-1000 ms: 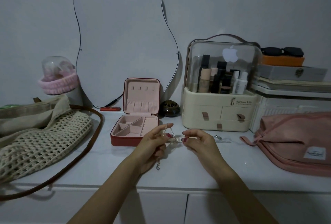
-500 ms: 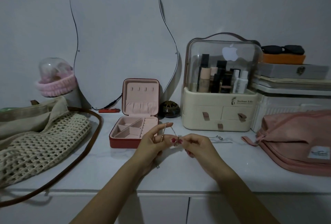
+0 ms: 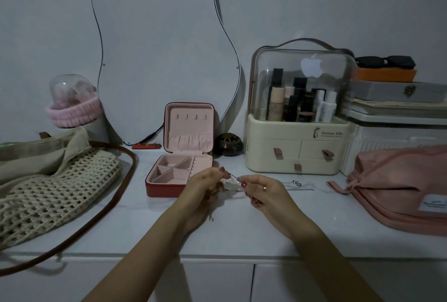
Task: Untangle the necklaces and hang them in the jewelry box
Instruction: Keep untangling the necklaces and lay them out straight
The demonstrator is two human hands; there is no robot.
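Note:
A thin tangled necklace chain (image 3: pixel 232 182) is stretched between my two hands above the white countertop. My left hand (image 3: pixel 205 187) pinches one end, and a clasp end dangles below it (image 3: pixel 211 219). My right hand (image 3: pixel 262 190) pinches the other end with thumb and forefinger. Just behind my left hand stands the red jewelry box (image 3: pixel 154 187), open, with a pink lining, several hooks in its upright lid (image 3: pixel 191 117) and nothing on them. Another small silver piece (image 3: pixel 297 183) lies on the counter to the right of my right hand.
A crocheted bag with a brown strap (image 3: pixel 55 190) covers the left of the counter. A cream cosmetics organiser (image 3: pixel 297 151) stands at the back right, a pink pouch (image 3: pixel 399 188) at the far right. A small dark jar (image 3: pixel 228 144) sits beside the box, a wavy mirror (image 3: pixel 159 47) behind.
My hands drew close together half a second ago and have now moved slightly apart, pulling the chain taut between them. The view has tilted a little.

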